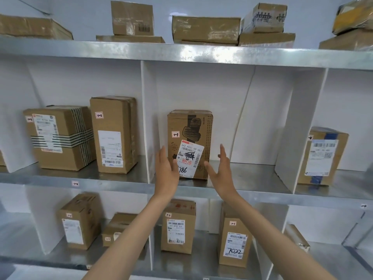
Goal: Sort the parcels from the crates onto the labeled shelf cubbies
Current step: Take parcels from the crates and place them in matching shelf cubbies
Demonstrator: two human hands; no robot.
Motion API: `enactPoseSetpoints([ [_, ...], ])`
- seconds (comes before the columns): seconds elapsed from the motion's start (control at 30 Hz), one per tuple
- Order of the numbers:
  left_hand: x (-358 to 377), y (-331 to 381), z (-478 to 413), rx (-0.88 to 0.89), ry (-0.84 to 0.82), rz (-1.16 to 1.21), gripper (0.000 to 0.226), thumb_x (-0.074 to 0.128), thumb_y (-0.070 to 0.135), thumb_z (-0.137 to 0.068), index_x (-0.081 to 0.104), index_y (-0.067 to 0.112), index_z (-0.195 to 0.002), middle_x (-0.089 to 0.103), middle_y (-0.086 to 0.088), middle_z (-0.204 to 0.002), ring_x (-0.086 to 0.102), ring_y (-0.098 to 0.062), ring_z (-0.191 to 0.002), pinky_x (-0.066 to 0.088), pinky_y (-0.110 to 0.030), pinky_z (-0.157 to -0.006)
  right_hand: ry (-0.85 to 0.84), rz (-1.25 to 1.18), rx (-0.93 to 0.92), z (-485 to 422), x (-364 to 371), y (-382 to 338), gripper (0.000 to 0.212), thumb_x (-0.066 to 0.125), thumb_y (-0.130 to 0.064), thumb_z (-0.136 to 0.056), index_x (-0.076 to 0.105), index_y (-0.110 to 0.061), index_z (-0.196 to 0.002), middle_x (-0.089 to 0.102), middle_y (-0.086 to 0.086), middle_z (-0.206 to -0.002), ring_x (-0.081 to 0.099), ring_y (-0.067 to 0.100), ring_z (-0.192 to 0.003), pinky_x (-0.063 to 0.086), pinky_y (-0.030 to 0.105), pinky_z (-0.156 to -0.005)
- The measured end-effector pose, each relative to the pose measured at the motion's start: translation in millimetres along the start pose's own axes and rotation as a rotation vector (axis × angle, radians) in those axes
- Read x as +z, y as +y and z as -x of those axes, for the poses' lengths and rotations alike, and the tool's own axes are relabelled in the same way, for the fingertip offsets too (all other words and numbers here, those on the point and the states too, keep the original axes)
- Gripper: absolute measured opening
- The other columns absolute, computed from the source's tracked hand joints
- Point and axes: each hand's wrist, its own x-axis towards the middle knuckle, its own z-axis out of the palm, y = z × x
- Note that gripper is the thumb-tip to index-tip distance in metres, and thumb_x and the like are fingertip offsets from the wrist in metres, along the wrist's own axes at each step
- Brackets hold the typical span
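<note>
Left hand [166, 174], right hand [222, 170] spread, flanking upright parcel [190, 126] on metal shelf [252, 174]; white dividers [148, 118].

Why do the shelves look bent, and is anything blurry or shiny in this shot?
Head view: the wide-angle lens bows the metal shelf edge, and soft light leaves bright glare patches on it. The corners blur, as on the yellow parcel at top right. The middle box between the left hand and right hand is sharp, its label readable.
</note>
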Motion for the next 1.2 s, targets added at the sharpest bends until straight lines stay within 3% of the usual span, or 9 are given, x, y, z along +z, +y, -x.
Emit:
enactPoseSetpoints([
  [0.1,-19,22,23,0.102,0.089,0.011,0.039,0.044,0.010,-0.096,0.041,0.016,-0.135,0.044,0.002,-0.133,0.041,-0.003,-0.120,0.034,-0.020,-0.103,0.059,-0.001,-0.086,26,-11,-20,0.068,0.049,-0.040,-0.094,0.008,-0.037,-0.148,0.026,-0.004,-0.149,0.024,0.014,-0.138,0.024,0.036,-0.112],
  [0.3,-71,64,80,0.237,0.208,0.000,0.026,0.043,0.007,-0.095,0.051,0.012,-0.119,0.053,0.001,-0.115,0.049,-0.006,-0.109,0.037,-0.016,-0.097,0.098,0.026,-0.286,87,-27,-79,0.049,0.046,-0.024,-0.097,0.029,-0.022,-0.143,0.043,-0.002,-0.135,0.035,0.008,-0.125,0.019,0.011,-0.104],
  [0.4,-106,76,112,0.236,0.259,-0.020,0.023,0.043,0.009,-0.094,0.052,0.014,-0.115,0.054,0.003,-0.110,0.051,-0.006,-0.103,0.040,-0.013,-0.092,0.011,-0.064,-0.323,122,-16,-104,0.043,0.046,-0.023,-0.096,0.034,-0.022,-0.138,0.043,-0.001,-0.133,0.038,0.010,-0.124,0.032,0.034,-0.109],
  [0.43,-119,77,123,0.227,0.269,-0.035,0.023,0.043,0.009,-0.094,0.052,0.015,-0.114,0.055,0.003,-0.110,0.051,-0.006,-0.102,0.040,-0.011,-0.091,-0.025,-0.080,-0.342,134,-11,-111,0.043,0.046,-0.023,-0.096,0.034,-0.022,-0.138,0.043,0.000,-0.134,0.038,0.011,-0.125,0.032,0.035,-0.110],
  [0.8,-286,52,213,0.009,0.463,-0.259,0.019,0.042,0.012,-0.096,0.052,0.018,-0.111,0.057,0.003,-0.110,0.052,-0.010,-0.105,0.042,-0.021,-0.093,-0.372,-0.204,-0.420,253,72,-201,0.039,0.045,-0.025,-0.098,0.038,-0.022,-0.136,0.044,-0.002,-0.138,0.038,0.010,-0.127,0.025,0.023,-0.108],
  [0.97,-385,24,265,-0.067,0.576,-0.362,0.019,0.044,0.009,-0.094,0.053,0.015,-0.108,0.058,0.001,-0.107,0.054,-0.013,-0.104,0.044,-0.027,-0.093,-0.519,-0.280,-0.500,315,143,-234,0.036,0.046,-0.024,-0.096,0.043,-0.018,-0.132,0.050,0.002,-0.126,0.045,0.014,-0.117,0.037,0.038,-0.104],
  [1.07,-454,3,304,-0.126,0.664,-0.461,0.019,0.044,0.007,-0.091,0.054,0.014,-0.105,0.060,-0.004,-0.105,0.056,-0.016,-0.100,0.047,-0.033,-0.091,-0.655,-0.311,-0.530,365,187,-259,0.037,0.046,-0.020,-0.097,0.044,-0.011,-0.132,0.051,0.006,-0.125,0.045,0.018,-0.119,0.033,0.033,-0.105],
  [1.2,-536,-18,366,-0.253,0.734,-0.552,0.018,0.042,0.009,-0.093,0.052,0.016,-0.105,0.059,-0.001,-0.105,0.055,-0.013,-0.098,0.045,-0.027,-0.086,-0.837,-0.358,-0.533,440,245,-285,0.036,0.047,-0.019,-0.097,0.045,-0.009,-0.132,0.052,0.006,-0.123,0.044,0.017,-0.116,0.033,0.030,-0.102],
])
